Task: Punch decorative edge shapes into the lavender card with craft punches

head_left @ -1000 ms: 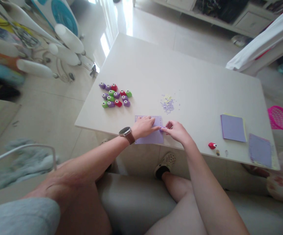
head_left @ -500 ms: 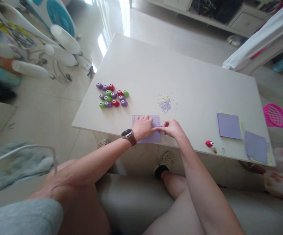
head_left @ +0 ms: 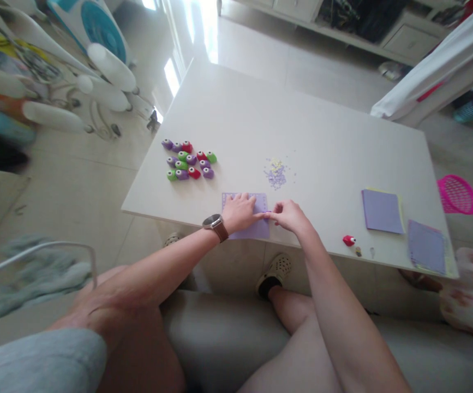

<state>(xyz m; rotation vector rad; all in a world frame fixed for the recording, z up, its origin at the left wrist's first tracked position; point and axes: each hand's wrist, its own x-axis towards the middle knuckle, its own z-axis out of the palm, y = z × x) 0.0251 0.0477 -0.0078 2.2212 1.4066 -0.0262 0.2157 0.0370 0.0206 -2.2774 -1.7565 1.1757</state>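
A purple sheet of paper (head_left: 261,229) lies at the table's near edge, with small punched holes along its far and left borders. My left hand (head_left: 240,213) rests on it, fingers spread flat, its thumb reaching to the right edge. There my right hand (head_left: 287,215) pinches a small purple craft punch (head_left: 267,214), mostly hidden by the fingers, at the sheet's right side. Just beyond the sheet is a pile of tiny purple and yellow paper cut-outs (head_left: 277,176).
Several purple, green and red craft punches (head_left: 191,159) stand grouped at the left. Toward the right lie a red punch (head_left: 348,240), a purple paper stack (head_left: 383,212) and a second stack with punched borders (head_left: 426,246). A pink basket (head_left: 459,195) stands past the table's right edge.
Both hands, the paper and the punch hold nearly the same positions. The view has shifted very slightly.
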